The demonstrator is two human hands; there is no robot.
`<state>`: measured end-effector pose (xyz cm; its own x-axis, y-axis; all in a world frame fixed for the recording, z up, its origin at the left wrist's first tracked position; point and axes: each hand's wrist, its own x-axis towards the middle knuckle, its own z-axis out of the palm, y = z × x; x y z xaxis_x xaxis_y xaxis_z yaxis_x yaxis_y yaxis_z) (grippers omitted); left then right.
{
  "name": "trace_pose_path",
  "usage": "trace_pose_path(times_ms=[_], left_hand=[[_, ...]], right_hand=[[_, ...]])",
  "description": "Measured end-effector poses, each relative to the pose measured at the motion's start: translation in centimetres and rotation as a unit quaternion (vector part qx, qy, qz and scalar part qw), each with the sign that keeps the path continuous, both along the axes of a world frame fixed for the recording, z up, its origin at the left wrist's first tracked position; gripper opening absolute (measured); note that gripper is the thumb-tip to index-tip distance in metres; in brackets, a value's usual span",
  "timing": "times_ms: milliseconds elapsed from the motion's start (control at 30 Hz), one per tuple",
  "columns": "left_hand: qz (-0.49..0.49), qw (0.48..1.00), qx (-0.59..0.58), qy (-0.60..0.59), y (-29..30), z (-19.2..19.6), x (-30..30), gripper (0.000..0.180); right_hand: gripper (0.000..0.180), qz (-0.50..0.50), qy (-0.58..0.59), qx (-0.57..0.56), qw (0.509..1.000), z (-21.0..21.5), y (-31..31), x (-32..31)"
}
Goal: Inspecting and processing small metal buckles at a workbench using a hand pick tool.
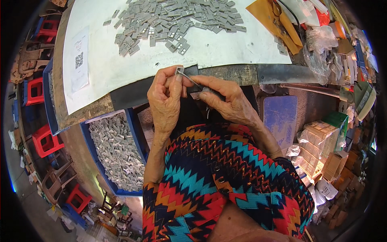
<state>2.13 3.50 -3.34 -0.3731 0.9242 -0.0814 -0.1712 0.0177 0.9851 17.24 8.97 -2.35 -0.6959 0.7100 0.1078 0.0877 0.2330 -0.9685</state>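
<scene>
Between the thumb and fingers of my left hand (165, 90) is a small grey rectangular piece (180, 71), held up near the table's front edge. My right hand (227, 97) is closed round the dark handle of a thin metal-shafted tool (189, 78). The shaft's tip meets the grey piece; whether it is a blade or a scraper is too small to tell. On the white sheet (100, 52) beyond my hands lies a heap of similar grey pieces (173, 22).
A blue bin (139, 137) full of grey pieces stands below the table at the left. Red stools (46, 141) are farther left. Brown paper (290, 36) and plastic bags (322, 40) lie at the back right. A blue board (280, 121) and a crate (318, 141) are at the right.
</scene>
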Motion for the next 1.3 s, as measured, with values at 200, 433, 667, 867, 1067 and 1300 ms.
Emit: trace_pose_path(times_ms=[200, 433, 667, 867, 1067, 1300], left_hand=[[0.025, 0.998, 0.010, 0.061, -0.1, -0.1, 0.3, 0.017], [0.028, 0.965, 0.026, 0.260, -0.3, -0.8, -0.2, 0.016], [0.001, 0.914, 0.070, 0.400, 0.0, -1.0, -0.5, 0.020], [0.001, 0.896, 0.121, 0.427, 0.0, -2.0, -0.7, 0.022], [0.011, 0.933, 0.132, 0.335, 0.0, -2.0, -0.3, 0.019], [0.010, 0.941, 0.099, 0.324, 0.4, -1.5, 0.3, 0.015]], right_hand=[[0.033, 0.000, 0.005, 0.012, 1.000, -0.2, -0.1, 0.0], [0.031, 0.008, -0.012, -0.033, 0.999, 0.4, -0.1, 0.2], [0.036, -0.007, -0.033, 0.059, 0.998, 0.2, -0.6, 0.3], [0.037, -0.031, -0.062, 0.135, 0.988, 0.6, -1.5, -0.4], [0.037, -0.023, 0.019, 0.043, 0.999, 0.5, -1.7, -0.5], [0.036, -0.020, 0.008, -0.112, 0.994, 1.3, -1.0, -0.1]])
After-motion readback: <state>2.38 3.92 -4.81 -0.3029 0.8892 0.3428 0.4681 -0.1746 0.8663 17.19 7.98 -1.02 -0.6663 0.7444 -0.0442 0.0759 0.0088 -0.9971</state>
